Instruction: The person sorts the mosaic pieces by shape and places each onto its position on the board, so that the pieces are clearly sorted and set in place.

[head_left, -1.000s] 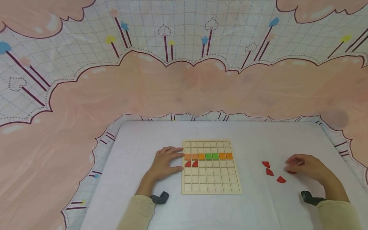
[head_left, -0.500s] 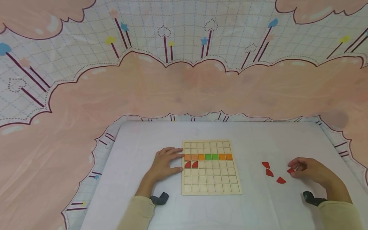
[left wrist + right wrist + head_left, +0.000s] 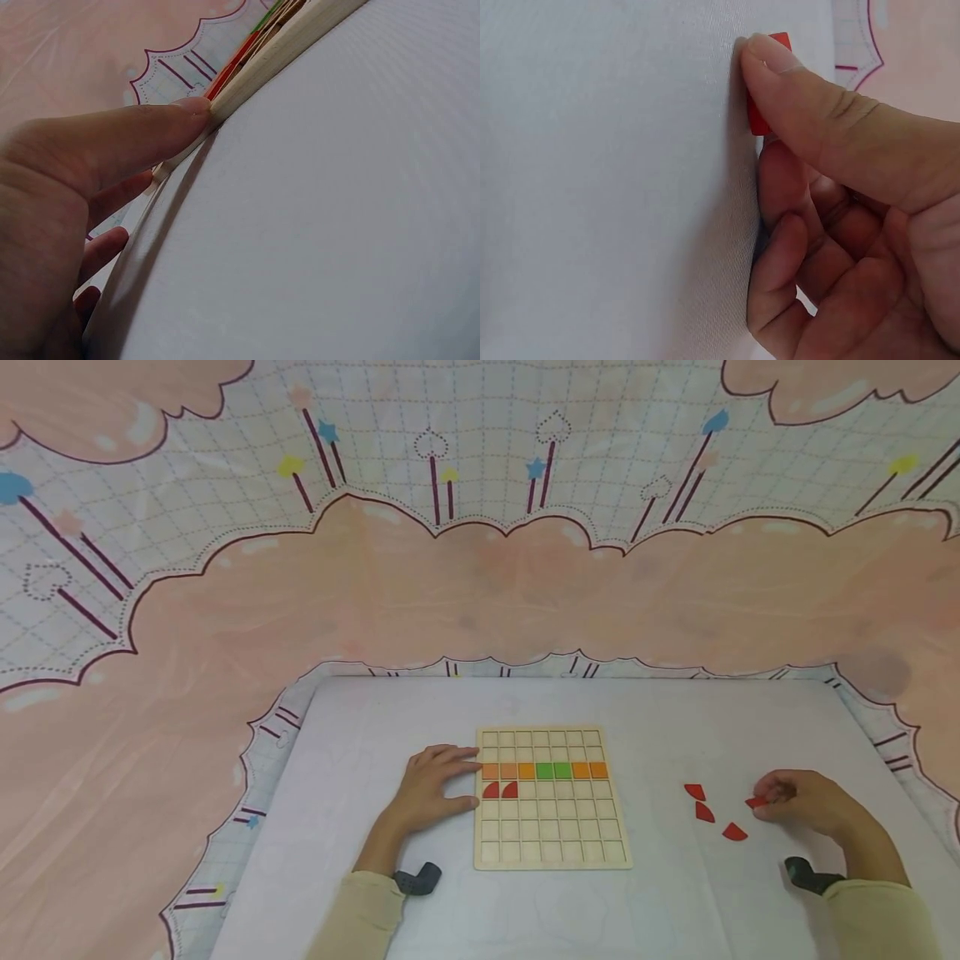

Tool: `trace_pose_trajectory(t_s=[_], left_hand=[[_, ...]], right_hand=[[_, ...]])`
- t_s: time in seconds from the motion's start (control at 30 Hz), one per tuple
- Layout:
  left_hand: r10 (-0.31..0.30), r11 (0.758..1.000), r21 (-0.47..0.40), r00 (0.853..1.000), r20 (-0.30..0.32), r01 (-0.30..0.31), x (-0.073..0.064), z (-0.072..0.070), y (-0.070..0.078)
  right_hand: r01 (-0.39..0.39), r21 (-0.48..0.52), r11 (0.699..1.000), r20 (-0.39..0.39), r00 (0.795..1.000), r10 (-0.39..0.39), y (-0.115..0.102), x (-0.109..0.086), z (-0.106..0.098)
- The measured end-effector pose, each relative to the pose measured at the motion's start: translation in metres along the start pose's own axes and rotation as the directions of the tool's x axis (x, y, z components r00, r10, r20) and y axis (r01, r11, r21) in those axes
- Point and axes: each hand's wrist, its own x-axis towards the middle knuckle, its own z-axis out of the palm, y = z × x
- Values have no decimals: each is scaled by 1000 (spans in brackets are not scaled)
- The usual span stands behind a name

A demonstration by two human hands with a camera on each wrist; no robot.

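My left hand (image 3: 430,787) rests at the left edge of a wooden grid board (image 3: 550,856), its thumb and fingertips touching the rim; the left wrist view shows the thumb against the board's side (image 3: 259,67). To the right of the board, my right hand (image 3: 810,806) pinches a red quarter-circle tile (image 3: 756,802) with thumb and finger, just over the table. In the right wrist view the thumb covers much of that red tile (image 3: 758,116). Two red quarter-circle tiles (image 3: 491,790) sit in the board's fourth row, under a row of orange and green squares (image 3: 553,771).
Left of my right hand, three more loose red tiles (image 3: 735,832) lie on the white tabletop (image 3: 660,902). A patterned cloth (image 3: 480,585) hangs behind the table. Dark wrist devices (image 3: 418,878) are worn on both wrists.
My right hand has picked at the red tile by its fingers and turned it, shifting slightly right and then back left. The left hand and board have stayed put.
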Motion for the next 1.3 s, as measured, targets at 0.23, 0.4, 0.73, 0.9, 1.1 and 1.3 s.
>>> trace_pose_trajectory(t_s=[0.23,0.4,0.73,0.9,1.1,1.3], left_hand=[[3,1000,0,1000,-4,-3,0,0,1],[-2,1000,-1,1000,-3,2,0,0,0],[-4,1000,4,1000,5,4,0,2,-1],[-12,1000,3,1000,13,12,1,2,-1],[-11,1000,-1,1000,8,11,0,0,1],[-12,1000,-6,1000,13,12,-1,-2,3]], right_hand=[[19,-2,1000,-14,1000,-19,0,-1,1],[28,-15,1000,-25,999,-28,-1,-1,3],[84,16,996,-95,992,-82,-23,-2,18],[125,61,990,-129,985,-116,-42,-1,27],[185,106,977,-136,976,-170,-69,7,45],[238,117,964,-125,967,-223,-100,18,61]])
